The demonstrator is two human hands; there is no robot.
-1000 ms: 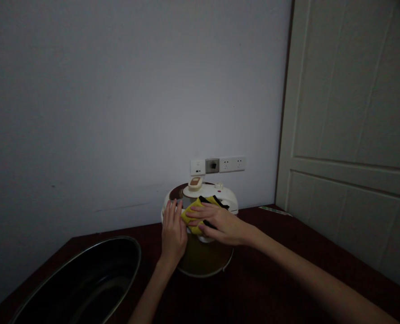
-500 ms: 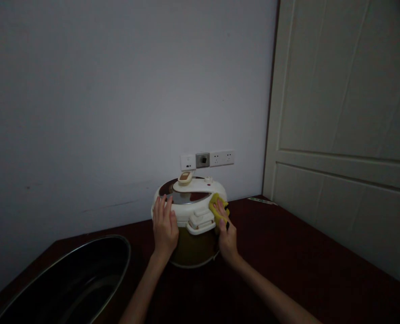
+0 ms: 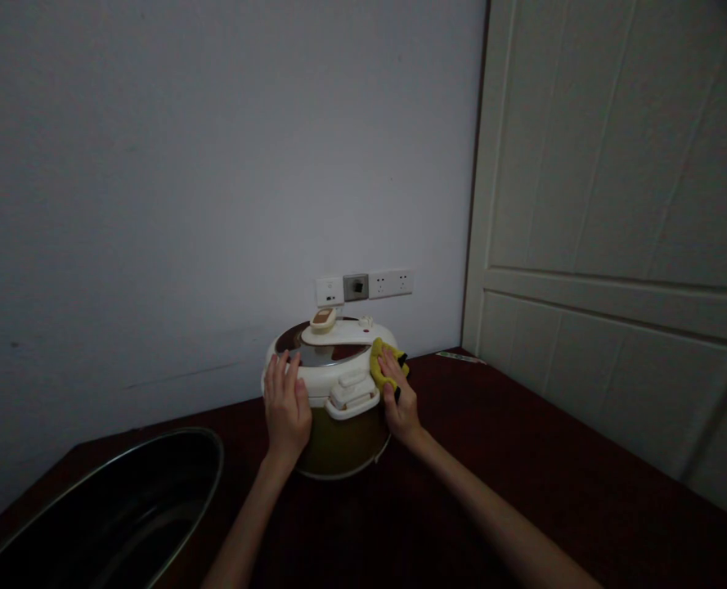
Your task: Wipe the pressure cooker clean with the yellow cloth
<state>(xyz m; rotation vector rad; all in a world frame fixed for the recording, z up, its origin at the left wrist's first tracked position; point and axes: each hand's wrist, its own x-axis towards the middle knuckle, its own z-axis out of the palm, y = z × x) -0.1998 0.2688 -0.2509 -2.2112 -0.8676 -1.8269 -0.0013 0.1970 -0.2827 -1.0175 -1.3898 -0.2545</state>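
A round cooker [image 3: 338, 433] with a white lid and a yellow-brown body stands on the dark red table [image 3: 522, 474] near the wall. My left hand [image 3: 285, 402] lies flat against the lid's left side, fingers stretched out. My right hand [image 3: 398, 401] presses a yellow cloth [image 3: 379, 363] with a dark edge against the lid's right rim, fingers bent over it. A white latch sits at the lid's front between both hands.
A large dark metal basin [image 3: 118, 515] sits at the near left of the table. Wall sockets [image 3: 363, 286] are just behind the cooker. A pale door [image 3: 614, 229] fills the right side. A small strip lies by the door's foot [image 3: 458, 357].
My right hand carried the yellow cloth from the lid's front top round to its right rim. My left hand stayed on the lid's left side. The view shifted slightly right.
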